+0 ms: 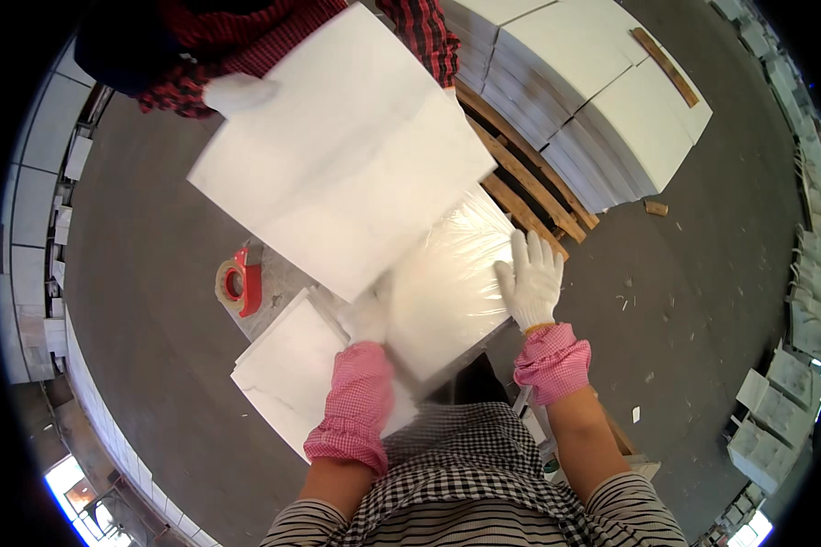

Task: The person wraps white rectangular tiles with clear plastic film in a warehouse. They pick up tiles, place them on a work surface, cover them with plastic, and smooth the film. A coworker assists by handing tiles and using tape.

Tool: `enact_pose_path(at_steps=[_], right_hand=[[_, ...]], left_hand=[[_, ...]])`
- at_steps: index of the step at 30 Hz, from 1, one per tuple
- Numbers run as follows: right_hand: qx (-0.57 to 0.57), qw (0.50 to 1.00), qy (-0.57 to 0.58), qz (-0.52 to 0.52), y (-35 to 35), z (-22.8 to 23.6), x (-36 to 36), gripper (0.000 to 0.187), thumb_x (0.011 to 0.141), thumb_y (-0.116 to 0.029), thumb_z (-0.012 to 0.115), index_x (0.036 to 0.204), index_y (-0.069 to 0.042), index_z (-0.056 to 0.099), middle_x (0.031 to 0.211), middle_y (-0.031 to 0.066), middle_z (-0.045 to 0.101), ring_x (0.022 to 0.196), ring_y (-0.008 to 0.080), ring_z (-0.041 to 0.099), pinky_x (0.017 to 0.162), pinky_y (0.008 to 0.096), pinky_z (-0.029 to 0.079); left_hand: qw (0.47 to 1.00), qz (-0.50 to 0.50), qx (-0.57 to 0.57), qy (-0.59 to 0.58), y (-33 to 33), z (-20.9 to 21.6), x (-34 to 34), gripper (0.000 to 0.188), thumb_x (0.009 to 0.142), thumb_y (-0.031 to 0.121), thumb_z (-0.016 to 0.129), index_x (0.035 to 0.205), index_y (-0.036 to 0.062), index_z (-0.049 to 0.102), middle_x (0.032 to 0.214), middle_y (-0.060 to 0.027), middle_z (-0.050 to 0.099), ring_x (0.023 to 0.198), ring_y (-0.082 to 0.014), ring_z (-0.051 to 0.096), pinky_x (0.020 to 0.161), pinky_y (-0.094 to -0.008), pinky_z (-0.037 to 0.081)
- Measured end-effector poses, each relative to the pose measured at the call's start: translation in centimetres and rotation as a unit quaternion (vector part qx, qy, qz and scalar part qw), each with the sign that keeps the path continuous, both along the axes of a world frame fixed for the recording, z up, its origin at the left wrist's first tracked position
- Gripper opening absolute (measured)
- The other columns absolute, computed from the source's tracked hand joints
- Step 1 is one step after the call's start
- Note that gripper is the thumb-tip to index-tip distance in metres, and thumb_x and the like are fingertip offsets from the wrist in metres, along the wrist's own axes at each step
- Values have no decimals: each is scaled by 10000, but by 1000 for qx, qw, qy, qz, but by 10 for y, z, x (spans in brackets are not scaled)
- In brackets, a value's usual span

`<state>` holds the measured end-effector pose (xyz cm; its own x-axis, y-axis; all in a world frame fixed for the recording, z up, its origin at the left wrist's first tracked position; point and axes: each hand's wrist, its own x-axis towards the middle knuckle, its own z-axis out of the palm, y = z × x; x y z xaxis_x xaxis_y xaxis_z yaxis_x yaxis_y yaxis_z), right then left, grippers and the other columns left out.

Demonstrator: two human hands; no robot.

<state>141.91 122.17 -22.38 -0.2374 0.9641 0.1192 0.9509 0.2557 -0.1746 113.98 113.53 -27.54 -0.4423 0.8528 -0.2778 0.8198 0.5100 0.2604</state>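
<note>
Right hand [531,281]: fingers spread, gripping nothing, at the right edge of the shiny film-wrapped flat white slab [452,287]. Left hand [367,316]: blurry, can't tell. I'd smooth outward, lightly.

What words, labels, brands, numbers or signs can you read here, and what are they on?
None can be read.
The large white square panel, shiny plastic-wrapped white panel and red tape dispenser show no legible writing.
Anything farther off is too small to tell.
</note>
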Motion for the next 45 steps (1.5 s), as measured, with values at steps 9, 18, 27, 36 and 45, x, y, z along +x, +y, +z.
enact_pose_path(at_steps=[9, 18, 27, 36, 45], right_hand=[[-51, 972, 181, -138, -28, -35, 43, 586, 1027, -247, 510, 1538, 33, 449, 1473, 254, 559, 1358, 425, 527, 1150, 482, 412], [-140, 817, 466, -309, -74, -52, 71, 601, 1101, -350, 476, 1612, -42, 411, 1606, 228, 490, 1498, 364, 459, 1235, 381, 338], [-108, 840, 473, -243, -222, 50, 84, 476, 1065, -308, 574, 1423, 4, 605, 1425, 239, 639, 1333, 394, 603, 1135, 414, 478], [-95, 891, 389, -214, -347, 226, 121, 404, 1009, -293, 598, 1325, -54, 675, 1190, 221, 727, 1108, 409, 687, 984, 464, 548], [18, 923, 101, -372, -514, 314, 217, 236, 867, -227, 726, 1050, -79, 728, 913, 139, 720, 913, 341, 704, 800, 474, 560]], left_hand=[[962, -258, -6, 89, -1, 56, -48, 619, 1036, 458, 500, 1574, 151, 475, 1650, -120, 431, 1583, -360, 218, 1279, -604, 84], [937, -315, 79, 129, -10, 58, -71, 830, 915, 565, 654, 1608, 170, 426, 1654, -170, 409, 1546, -419, 269, 1237, -679, 120], [939, -244, 0, 243, -35, 102, -80, 405, 864, 402, 684, 1038, 52, 791, 1079, -185, 761, 1046, -389, 691, 898, -491, 567], [906, -388, -97, 141, -70, 135, 32, 550, 952, 501, 577, 941, -1, 804, 977, -264, 759, 938, -460, 731, 890, -530, 552], [691, -694, -30, -198, -217, 209, 265, 375, 918, 355, 672, 790, 12, 758, 842, -207, 730, 848, -416, 707, 801, -515, 546]])
